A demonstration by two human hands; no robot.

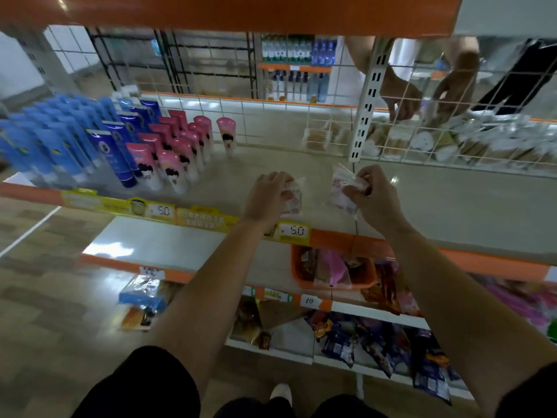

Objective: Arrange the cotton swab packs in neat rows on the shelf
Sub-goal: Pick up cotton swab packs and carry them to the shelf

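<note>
On the beige shelf [437,200], at nine o'clock, stand rows of tall blue plastic tubes [60,140] and then pink plastic tubes [177,149]. Near the front edge, at about six o'clock, the left hand [268,193] covers the left cotton swab pack [294,196], a small clear plastic bag with pink print. Its fingers [278,179] are curled over the pack and hold it on the shelf. At three o'clock of it, a little apart, is the right cotton swab pack [340,194], a bag of the same kind. The right hand [372,193] pinches this one at its right edge.

Such packs are probably very light and soft, with slippery film. I think it is better to hold them across the middle, where the swabs give stiffness, because the loose edge may crumple or slide.
</note>
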